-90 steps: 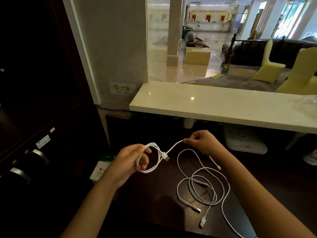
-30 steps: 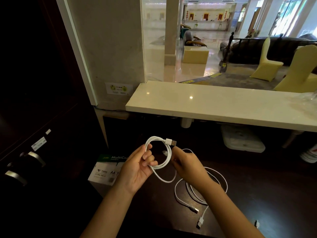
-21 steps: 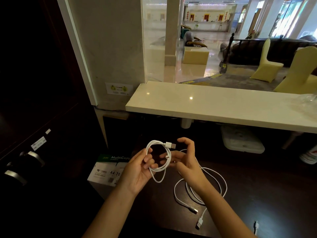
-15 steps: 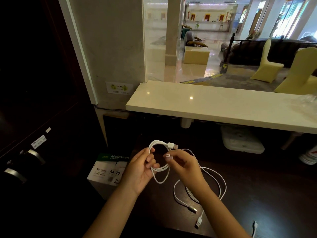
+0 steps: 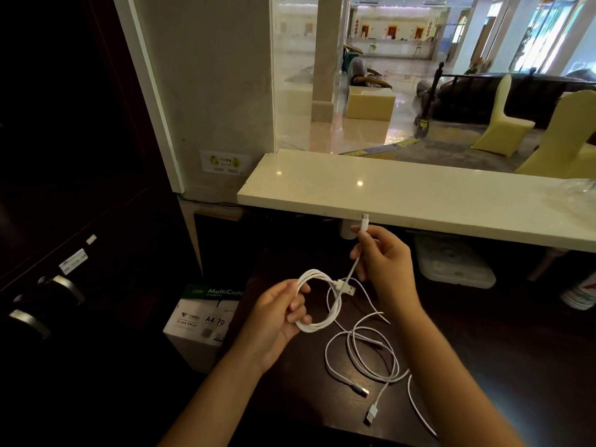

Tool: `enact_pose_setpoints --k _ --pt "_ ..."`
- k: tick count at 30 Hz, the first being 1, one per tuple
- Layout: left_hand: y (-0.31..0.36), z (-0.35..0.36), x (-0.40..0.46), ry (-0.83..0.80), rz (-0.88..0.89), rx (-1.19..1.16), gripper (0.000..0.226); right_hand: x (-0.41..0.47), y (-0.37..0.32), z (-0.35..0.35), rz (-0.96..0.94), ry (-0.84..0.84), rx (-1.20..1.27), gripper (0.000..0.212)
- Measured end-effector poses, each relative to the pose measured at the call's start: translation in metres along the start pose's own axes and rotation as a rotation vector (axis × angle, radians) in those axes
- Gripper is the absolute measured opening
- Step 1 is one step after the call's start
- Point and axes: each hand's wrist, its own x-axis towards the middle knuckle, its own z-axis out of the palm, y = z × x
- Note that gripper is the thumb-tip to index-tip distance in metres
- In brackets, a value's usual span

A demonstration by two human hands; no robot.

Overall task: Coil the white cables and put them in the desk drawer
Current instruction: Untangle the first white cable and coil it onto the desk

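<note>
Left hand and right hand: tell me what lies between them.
In the head view, a taut stretch of white cable runs from the coil in the left hand to the right hand; its USB plug sticks out there.

A single head-worn wide-angle view looks forward and down from close above the dark wooden desk (image 5: 483,366), bare forearms entering from the bottom edge. Farther ahead it faces the pale stone counter ledge (image 5: 419,201) and the lobby beyond.

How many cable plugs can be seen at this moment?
4. One sticks up from the right hand at; one beside the held coil at; two lie on the dark desk at and. Others may be hidden.
</note>
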Motion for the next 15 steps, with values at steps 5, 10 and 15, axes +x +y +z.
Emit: enact_pose_setpoints --k 5,10,15 --pt "0.006 -0.002 -0.002 -0.045 -0.016 0.003 0.023 0.003 -0.001 -0.007 0.115 -0.218 -0.067 0.032" --pt "0.007 -0.001 -0.003 -0.1 -0.06 0.02 0.022 0.009 -0.006 -0.006 -0.065 -0.254 -0.577 0.018" --pt "0.016 -0.002 -0.002 -0.211 -0.092 0.151 0.024 0.013 -0.012 -0.008 0.013 -0.6 -0.553 0.013"
